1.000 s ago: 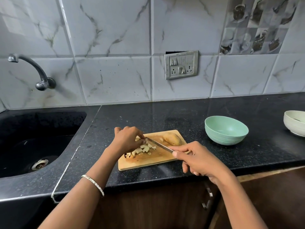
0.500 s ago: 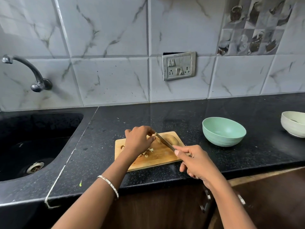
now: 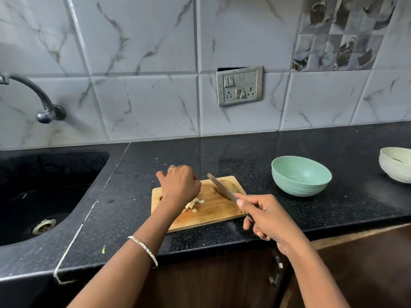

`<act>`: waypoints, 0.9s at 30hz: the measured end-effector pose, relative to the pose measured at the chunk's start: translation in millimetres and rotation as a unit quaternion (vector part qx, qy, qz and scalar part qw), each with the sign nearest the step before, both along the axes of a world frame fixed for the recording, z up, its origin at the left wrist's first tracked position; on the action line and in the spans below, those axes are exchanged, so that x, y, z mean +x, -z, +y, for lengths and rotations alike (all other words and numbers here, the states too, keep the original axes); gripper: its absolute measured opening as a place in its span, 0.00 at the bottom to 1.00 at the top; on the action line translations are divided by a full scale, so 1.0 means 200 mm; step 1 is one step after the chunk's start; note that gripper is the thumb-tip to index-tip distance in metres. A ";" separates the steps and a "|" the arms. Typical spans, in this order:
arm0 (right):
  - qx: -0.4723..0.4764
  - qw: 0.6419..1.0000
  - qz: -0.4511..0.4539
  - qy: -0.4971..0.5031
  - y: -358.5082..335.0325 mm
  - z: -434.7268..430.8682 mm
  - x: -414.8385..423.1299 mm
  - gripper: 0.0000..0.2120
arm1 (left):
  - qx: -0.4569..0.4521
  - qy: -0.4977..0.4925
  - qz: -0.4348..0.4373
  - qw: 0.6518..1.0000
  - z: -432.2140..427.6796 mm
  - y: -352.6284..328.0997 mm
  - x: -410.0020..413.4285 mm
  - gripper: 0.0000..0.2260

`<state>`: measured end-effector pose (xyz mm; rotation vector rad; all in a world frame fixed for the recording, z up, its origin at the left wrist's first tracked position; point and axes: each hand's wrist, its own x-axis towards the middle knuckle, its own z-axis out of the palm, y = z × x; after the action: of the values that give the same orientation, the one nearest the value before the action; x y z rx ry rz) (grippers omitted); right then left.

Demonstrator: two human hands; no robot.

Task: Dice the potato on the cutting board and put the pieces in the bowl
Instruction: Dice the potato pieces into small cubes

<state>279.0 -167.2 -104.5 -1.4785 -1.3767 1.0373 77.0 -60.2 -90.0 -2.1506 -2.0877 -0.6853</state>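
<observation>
A wooden cutting board (image 3: 213,215) lies on the black counter. Several diced potato pieces (image 3: 194,205) sit near its middle, partly under my left wrist. An uncut potato piece (image 3: 231,185) lies at the board's far right corner. My left hand (image 3: 179,185) hovers over the board's far left part with its fingers curled downward; what is under them is hidden. My right hand (image 3: 266,218) grips a knife (image 3: 221,187), its blade slanting over the uncut piece. The empty green bowl (image 3: 301,180) stands to the right of the board.
A white bowl (image 3: 395,164) sits at the far right edge. A black sink (image 3: 44,196) with a tap (image 3: 42,101) lies to the left. A switch plate (image 3: 239,86) is on the tiled wall. The counter's front edge runs just below the board.
The knife has lifted off the diced pieces and swung towards the uncut piece. My left hand has moved from the pieces to the board's far left.
</observation>
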 end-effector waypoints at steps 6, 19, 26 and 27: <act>0.032 0.999 -0.010 0.027 0.00 -0.01 -0.05 0.15 | -0.039 0.082 -0.007 0.996 0.03 0.00 0.08 0.09; 0.049 0.996 -0.075 0.023 0.04 -0.04 -0.08 0.15 | -0.004 0.076 0.020 0.997 0.01 0.07 0.07 0.06; 0.050 0.990 -0.134 0.019 0.07 -0.05 -0.12 0.16 | -0.003 0.071 0.010 0.997 0.01 0.07 0.06 0.07; 0.051 0.988 -0.143 0.020 0.06 -0.05 -0.13 0.16 | -0.004 0.073 0.011 0.997 0.00 0.07 0.06 0.07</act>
<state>253.5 -177.5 -116.9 -1.6151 -1.5680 0.7380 89.6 -59.3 -105.0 -2.3216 -1.9421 -0.6644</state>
